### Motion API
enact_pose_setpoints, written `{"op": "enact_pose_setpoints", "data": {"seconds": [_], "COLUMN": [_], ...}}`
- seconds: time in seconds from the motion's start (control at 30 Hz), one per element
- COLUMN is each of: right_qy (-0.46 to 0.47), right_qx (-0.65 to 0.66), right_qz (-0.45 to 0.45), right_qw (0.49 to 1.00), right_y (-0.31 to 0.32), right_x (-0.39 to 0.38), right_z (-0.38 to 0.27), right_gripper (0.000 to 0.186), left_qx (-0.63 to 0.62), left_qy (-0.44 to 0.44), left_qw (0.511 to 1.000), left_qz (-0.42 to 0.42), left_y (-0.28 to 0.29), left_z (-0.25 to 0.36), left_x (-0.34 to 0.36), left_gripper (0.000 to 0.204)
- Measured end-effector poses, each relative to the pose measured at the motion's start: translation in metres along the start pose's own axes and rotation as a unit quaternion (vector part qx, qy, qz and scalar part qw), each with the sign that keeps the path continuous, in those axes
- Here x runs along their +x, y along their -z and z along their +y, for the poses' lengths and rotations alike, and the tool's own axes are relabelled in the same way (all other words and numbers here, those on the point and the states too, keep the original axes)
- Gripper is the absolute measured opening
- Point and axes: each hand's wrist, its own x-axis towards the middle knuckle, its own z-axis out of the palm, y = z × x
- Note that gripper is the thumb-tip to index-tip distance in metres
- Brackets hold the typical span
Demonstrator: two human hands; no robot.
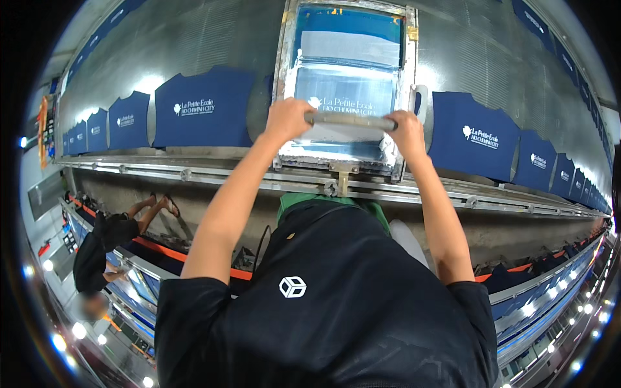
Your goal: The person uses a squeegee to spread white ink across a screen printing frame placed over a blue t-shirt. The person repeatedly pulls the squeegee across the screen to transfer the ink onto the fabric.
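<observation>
A screen-printing squeegee (349, 121) lies across the near half of a framed printing screen (349, 81). My left hand (289, 121) is closed round its left end, and my right hand (406, 134) grips the right end. The screen has a worn metal frame and blue mesh, with white ink smeared near its lower edge and along the sides. White lettering shows on the mesh just beyond the squeegee. What lies under the screen is mostly hidden.
Navy fabric pieces with white prints lie on the long table, left (204, 107) and right (475, 136) of the screen. A metal rail (239, 176) edges the table, with a clamp (343, 178) at the screen. Behind, lower left, another person (107, 239) works at a second table.
</observation>
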Motion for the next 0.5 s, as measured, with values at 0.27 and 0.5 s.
{"op": "enact_pose_setpoints", "data": {"seconds": [0.27,0.5], "right_qy": [0.022,0.039], "right_qx": [0.053,0.030], "right_qz": [0.034,-0.098], "right_qw": [0.998,0.994], "right_y": [-0.021,0.045], "right_x": [-0.124,-0.044], "right_z": [-0.037,-0.025], "right_gripper": [0.055,0.035], "left_qx": [0.030,0.037], "left_qy": [-0.053,-0.045], "left_qw": [0.996,0.996], "left_qz": [0.066,-0.068], "left_y": [-0.037,0.027], "left_z": [0.030,0.022], "left_x": [-0.142,-0.063], "left_gripper": [0.052,0.043]}}
